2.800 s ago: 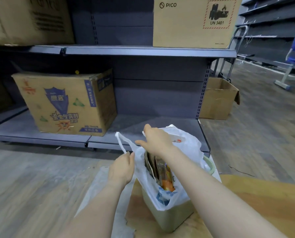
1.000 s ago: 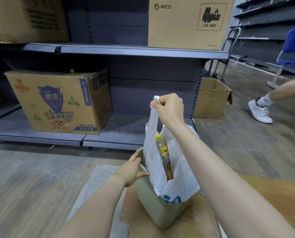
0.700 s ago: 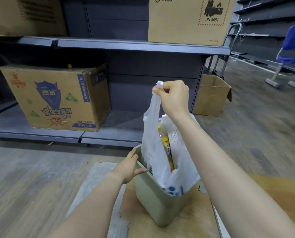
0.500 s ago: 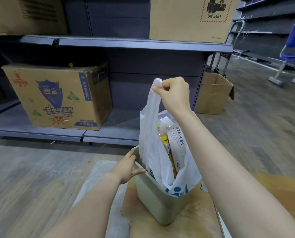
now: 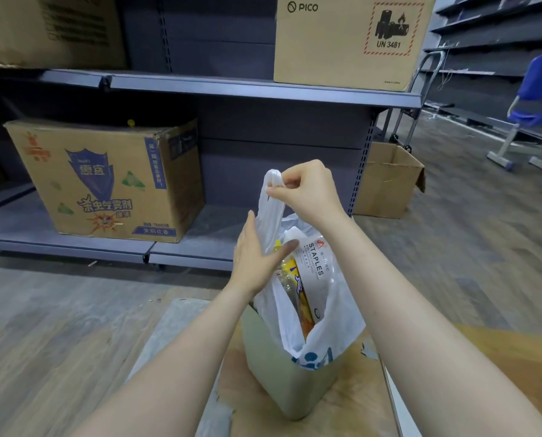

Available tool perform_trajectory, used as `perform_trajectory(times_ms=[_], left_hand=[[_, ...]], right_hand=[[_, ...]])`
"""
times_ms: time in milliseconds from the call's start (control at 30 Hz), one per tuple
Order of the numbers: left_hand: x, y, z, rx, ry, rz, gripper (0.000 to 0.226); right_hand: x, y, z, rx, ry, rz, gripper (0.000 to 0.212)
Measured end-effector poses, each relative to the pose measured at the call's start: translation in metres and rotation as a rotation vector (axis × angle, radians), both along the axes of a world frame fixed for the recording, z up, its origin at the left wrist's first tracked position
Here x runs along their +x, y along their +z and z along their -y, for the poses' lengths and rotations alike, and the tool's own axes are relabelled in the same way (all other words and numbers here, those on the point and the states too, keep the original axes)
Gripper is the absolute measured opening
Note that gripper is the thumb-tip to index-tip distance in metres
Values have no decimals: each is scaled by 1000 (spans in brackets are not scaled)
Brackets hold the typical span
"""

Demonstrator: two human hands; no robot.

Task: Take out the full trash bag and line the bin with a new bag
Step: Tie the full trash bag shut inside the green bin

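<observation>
A white plastic trash bag (image 5: 332, 313) with blue print stands half lifted out of a small pale green bin (image 5: 273, 367). Inside it I see a yellow bottle (image 5: 296, 285) and a white pack marked STAPLES (image 5: 318, 260). My right hand (image 5: 307, 192) pinches both bag handles together above the bin. My left hand (image 5: 257, 257) is open, fingers spread, pressed flat against the left side of the bag just above the bin's rim. The bag's bottom is hidden inside the bin.
The bin rests on a wooden surface (image 5: 351, 405) with a grey sheet (image 5: 169, 326) lying to its left. Behind stands dark metal shelving (image 5: 232, 89) carrying cardboard boxes (image 5: 105, 178). An open carton (image 5: 386, 181) sits on the floor at right, beyond it a blue chair (image 5: 537, 99).
My left hand has left the bin's rim and risen to the side of the bag. My right hand keeps the handles held up; the bag sits slightly higher.
</observation>
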State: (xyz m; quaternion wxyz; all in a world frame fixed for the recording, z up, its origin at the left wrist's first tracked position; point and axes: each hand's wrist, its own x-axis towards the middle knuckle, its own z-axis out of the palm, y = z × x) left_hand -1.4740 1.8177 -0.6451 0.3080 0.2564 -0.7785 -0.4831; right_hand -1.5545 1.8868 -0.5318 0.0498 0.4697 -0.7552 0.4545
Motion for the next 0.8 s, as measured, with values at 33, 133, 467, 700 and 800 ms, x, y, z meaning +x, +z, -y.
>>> perform_trajectory(times_ms=[33,133,467,700,800], left_hand=[[-5,3,-1,-2,15,-2,91],[-12,5,-2,-83,84,-9,15],[-6,2,3,-225,72,88,40],[-12,8,25,-428,-119,257,51],[-20,8,31,-468,-152,198,57]], right_hand=[[-1,-1,0,5,15,13,54],[-3,-3,-1,28,41,72,24],[-20,4,-27,168,126,74,73],[-53,-21,-37,452,184,132,105],[-61,-30,-30,405,215,339,87]])
